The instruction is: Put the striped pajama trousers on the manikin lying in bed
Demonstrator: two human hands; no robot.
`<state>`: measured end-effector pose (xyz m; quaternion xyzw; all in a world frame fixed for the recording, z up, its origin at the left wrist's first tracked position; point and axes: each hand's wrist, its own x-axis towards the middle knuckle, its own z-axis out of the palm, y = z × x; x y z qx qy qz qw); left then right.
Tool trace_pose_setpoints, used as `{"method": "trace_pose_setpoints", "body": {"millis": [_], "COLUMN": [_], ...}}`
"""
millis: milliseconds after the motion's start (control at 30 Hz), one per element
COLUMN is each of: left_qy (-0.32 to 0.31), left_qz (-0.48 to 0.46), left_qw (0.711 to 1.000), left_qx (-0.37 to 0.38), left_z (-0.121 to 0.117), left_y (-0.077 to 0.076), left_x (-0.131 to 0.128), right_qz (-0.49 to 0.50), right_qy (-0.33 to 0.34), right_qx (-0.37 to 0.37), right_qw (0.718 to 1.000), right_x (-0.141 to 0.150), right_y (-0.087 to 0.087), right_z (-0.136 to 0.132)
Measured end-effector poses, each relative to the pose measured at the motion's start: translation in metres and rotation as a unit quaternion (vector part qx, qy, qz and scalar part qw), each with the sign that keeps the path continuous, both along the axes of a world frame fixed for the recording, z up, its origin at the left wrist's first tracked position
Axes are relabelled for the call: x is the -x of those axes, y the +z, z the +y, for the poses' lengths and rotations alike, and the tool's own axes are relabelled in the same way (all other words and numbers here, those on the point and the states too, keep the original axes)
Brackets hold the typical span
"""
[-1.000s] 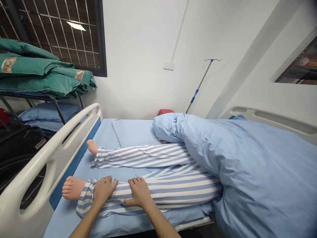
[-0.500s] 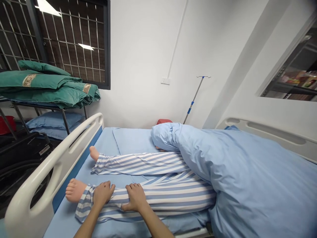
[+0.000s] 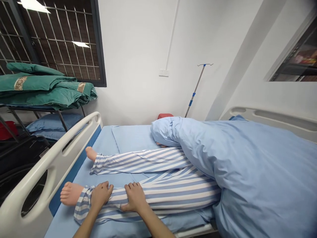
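Note:
On the bed lie the two legs of what looks like a nursing manikin, in blue-and-white striped trousers (image 3: 178, 195). Its smooth near foot (image 3: 71, 194) points toward the footboard, and the far foot (image 3: 91, 154) lies beyond it. My left hand (image 3: 101, 194) is wrapped over the near lower leg just above the ankle. Farther up that same leg, my right hand (image 3: 135, 197) curls over the shin, its thumb on the near side. Both hands' fingertips are partly hidden behind the leg. A folded-back light blue quilt (image 3: 247, 165) covers everything above the thighs.
The white footboard (image 3: 53, 155) stands at the left and the headboard (image 3: 279, 120) at the far right. An IV pole (image 3: 195, 91) rises behind the bed. Green folded bedding (image 3: 47, 89) is piled on a rack at the left, near a dark wheelchair (image 3: 22, 158).
The view has tilted and shifted slightly, so the pole and window sit differently. Both hands keep the same hold on the near leg.

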<state>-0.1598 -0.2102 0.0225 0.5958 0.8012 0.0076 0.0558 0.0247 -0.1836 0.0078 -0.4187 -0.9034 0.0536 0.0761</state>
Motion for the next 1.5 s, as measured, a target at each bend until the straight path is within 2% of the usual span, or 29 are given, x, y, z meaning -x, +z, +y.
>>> {"method": "trace_pose_setpoints", "body": {"millis": [167, 267, 367, 433, 533, 667, 800, 867, 967, 1100, 1133, 1200, 1267, 1367, 1433, 1500], "left_qy": [-0.001, -0.006, 0.022, 0.012, -0.025, 0.010, 0.024, 0.017, 0.002, 0.017, 0.019, 0.021, 0.023, 0.029, 0.032, 0.034], "left_qz": [0.009, 0.011, -0.002, -0.001, 0.013, 0.000, -0.013, -0.022, -0.028, -0.012, -0.011, -0.016, -0.026, -0.038, -0.042, -0.044], "left_qw": [1.000, 1.000, 1.000, 1.000, 1.000, 1.000, 0.999, 0.999, 0.999, 0.998, 0.998, 0.998, 0.998, 0.998, 0.998, 0.998], "left_qx": [-0.002, -0.004, -0.011, -0.013, -0.008, -0.024, -0.039, -0.036, -0.042, -0.060, -0.060, -0.056, -0.048, -0.037, -0.034, -0.033], "left_z": [0.001, 0.002, 0.004, 0.004, 0.004, 0.004, 0.008, 0.011, 0.014, 0.015, 0.014, 0.015, 0.015, 0.016, 0.015, 0.015], "left_y": [-0.004, -0.006, -0.009, -0.011, -0.013, -0.016, -0.024, -0.029, -0.038, -0.046, -0.046, -0.046, -0.044, -0.042, -0.040, -0.039], "left_x": [0.000, 0.001, 0.002, 0.003, 0.004, 0.004, 0.008, 0.011, 0.013, 0.012, 0.011, 0.010, 0.009, 0.009, 0.008, 0.008], "right_qz": [0.015, 0.038, 0.068, 0.098, 0.160, 0.203, 0.229, 0.222, 0.197, 0.189, 0.166, 0.087, 0.018, -0.006, -0.009, -0.009], "right_qy": [0.001, 0.000, 0.002, 0.006, 0.016, 0.002, -0.011, -0.004, 0.015, 0.039, 0.042, 0.041, 0.034, 0.034, 0.036, 0.040], "right_qx": [0.009, 0.037, 0.082, 0.094, 0.105, 0.149, 0.136, 0.123, 0.098, -0.011, -0.028, -0.016, 0.018, 0.030, 0.027, 0.022], "right_qw": [1.000, 0.999, 0.994, 0.991, 0.981, 0.968, 0.964, 0.967, 0.975, 0.981, 0.985, 0.995, 0.999, 0.999, 0.999, 0.999], "right_x": [-0.001, -0.002, 0.000, 0.004, 0.020, 0.050, 0.075, 0.084, 0.100, 0.134, 0.144, 0.161, 0.173, 0.179, 0.179, 0.176], "right_y": [-0.002, -0.002, 0.003, 0.009, 0.015, 0.012, 0.005, 0.006, 0.019, 0.039, 0.039, 0.031, 0.016, -0.003, -0.005, 0.004], "right_z": [0.001, 0.005, 0.010, 0.013, 0.016, 0.025, 0.046, 0.062, 0.091, 0.139, 0.149, 0.164, 0.170, 0.165, 0.158, 0.152]}}
